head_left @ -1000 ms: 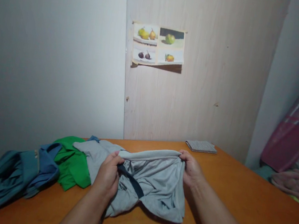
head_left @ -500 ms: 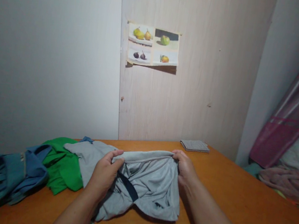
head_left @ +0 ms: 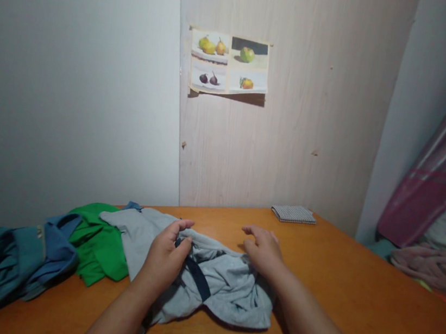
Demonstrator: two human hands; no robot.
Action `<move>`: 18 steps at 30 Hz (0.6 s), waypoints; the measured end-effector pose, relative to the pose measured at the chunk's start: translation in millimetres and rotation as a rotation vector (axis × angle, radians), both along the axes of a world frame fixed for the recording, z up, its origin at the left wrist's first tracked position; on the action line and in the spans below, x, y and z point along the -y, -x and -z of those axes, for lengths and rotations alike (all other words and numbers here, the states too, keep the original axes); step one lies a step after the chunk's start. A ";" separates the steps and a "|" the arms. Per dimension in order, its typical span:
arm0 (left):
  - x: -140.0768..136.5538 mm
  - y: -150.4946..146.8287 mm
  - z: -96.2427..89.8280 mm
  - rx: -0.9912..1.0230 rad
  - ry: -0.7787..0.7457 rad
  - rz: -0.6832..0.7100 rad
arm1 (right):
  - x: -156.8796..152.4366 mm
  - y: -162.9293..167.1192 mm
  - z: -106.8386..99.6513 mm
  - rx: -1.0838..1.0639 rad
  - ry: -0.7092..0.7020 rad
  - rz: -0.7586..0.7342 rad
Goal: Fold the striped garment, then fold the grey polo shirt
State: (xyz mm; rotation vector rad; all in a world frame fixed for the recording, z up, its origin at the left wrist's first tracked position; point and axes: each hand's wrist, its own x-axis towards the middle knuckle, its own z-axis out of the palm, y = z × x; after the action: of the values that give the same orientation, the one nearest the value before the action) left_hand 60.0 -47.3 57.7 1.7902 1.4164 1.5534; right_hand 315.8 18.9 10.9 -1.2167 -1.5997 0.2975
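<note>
Garment of grey cloth [head_left: 232, 280], crumpled on the orange-brown table [head_left: 336, 302] between and below the two hands, with a dark strip [head_left: 196, 279] running aslant across it. Left hand [head_left: 167, 253]: palm turned inward, thumb and forefinger pointing right and spread apart over the garment's upper left edge, with no cloth seen pinched between them; whether the hidden fingers touch it cannot be told. Right hand [head_left: 264, 252]: back upward, forefinger extended left, thumb parted below it, the gap bare of cloth; contact beneath the palm is unclear. Both forearms rise from the lower edge and converge. Farther left lie a green cloth [head_left: 100, 241] and a blue-green garment [head_left: 1, 255] bearing a pale mark [head_left: 39, 231], too small to read. Behind: a checked item [head_left: 294, 214]; on the wall panel [head_left: 248, 159], a four-part fruit print [head_left: 228, 65].
</note>
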 end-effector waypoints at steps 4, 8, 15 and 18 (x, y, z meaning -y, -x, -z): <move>5.1 -3.7 -2.8 -0.014 0.009 0.054 | 6.1 13.3 0.8 0.098 0.037 -0.182; 10.1 -7.9 -6.8 0.030 0.004 0.130 | 10.9 21.5 4.8 0.192 0.143 -0.295; 10.1 -7.7 -4.7 0.083 0.089 0.214 | 14.3 24.4 5.0 0.124 0.131 -0.444; 8.6 -5.7 -3.9 0.066 0.091 0.192 | 12.8 22.8 2.4 0.156 0.077 -0.400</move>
State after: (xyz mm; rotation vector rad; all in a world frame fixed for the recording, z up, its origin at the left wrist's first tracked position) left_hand 65.6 -55.9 61.6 1.7491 1.2257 1.4139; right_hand 293.0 6.1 8.5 -0.9883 -1.9825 0.5320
